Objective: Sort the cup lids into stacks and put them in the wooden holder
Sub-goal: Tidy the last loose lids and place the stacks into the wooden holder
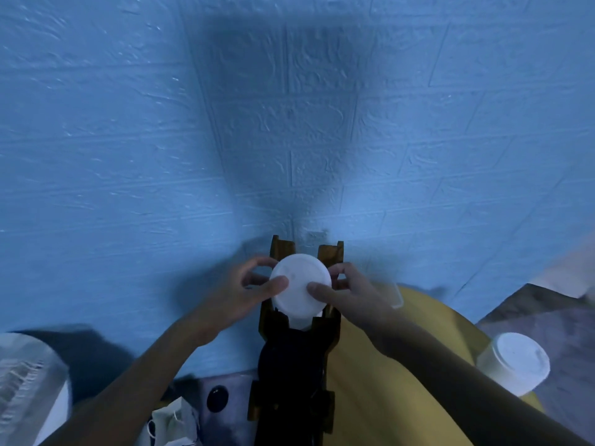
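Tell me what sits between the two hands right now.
In the head view, a white lid sits between the left hand and right hand, both gripping its edges above the wooden holder.

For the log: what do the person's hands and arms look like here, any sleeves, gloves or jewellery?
Both hands, left hand and right hand, are bare: no gloves, and no rings or watch that the dim, slightly blurred head view shows. Both forearms are uncovered from the wrist to the bottom edge of the picture, so no sleeve is in view. No markings or bandages are visible.
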